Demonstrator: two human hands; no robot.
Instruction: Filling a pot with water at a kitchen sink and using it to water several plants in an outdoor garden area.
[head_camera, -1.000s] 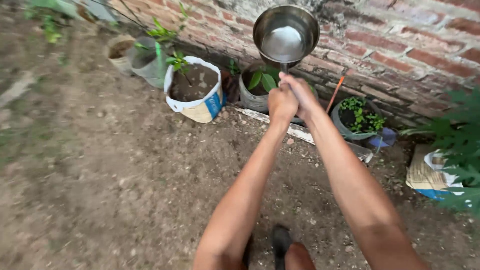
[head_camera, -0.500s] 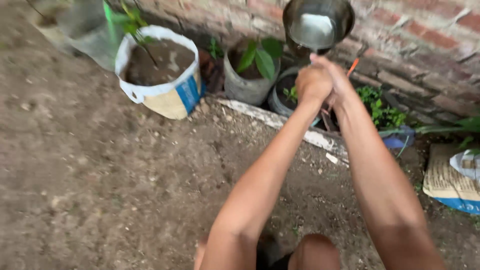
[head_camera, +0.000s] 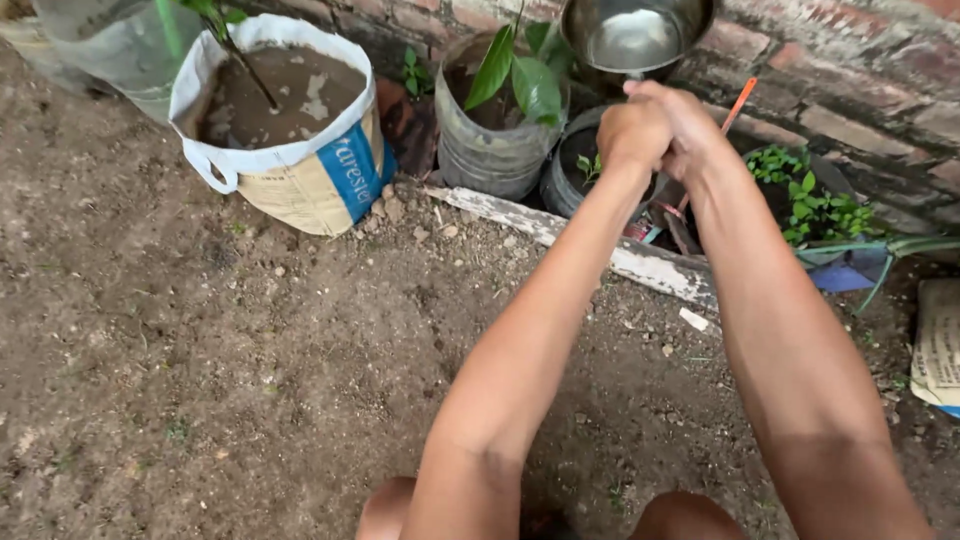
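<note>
Hovering above both hands' grip (head_camera: 655, 130): steel pot (head_camera: 632, 35)

Bare brown earth (head_camera: 200, 380) covers the ground, scattered with small stones and a few tiny green sprouts. Along the far edge runs an old red brick wall (head_camera: 850, 70), its mortar weathered and dark with grime. At its foot lies a worn plank with flaking white paint (head_camera: 600, 245). Daylight is soft and even, casting only faint shadows.
</note>
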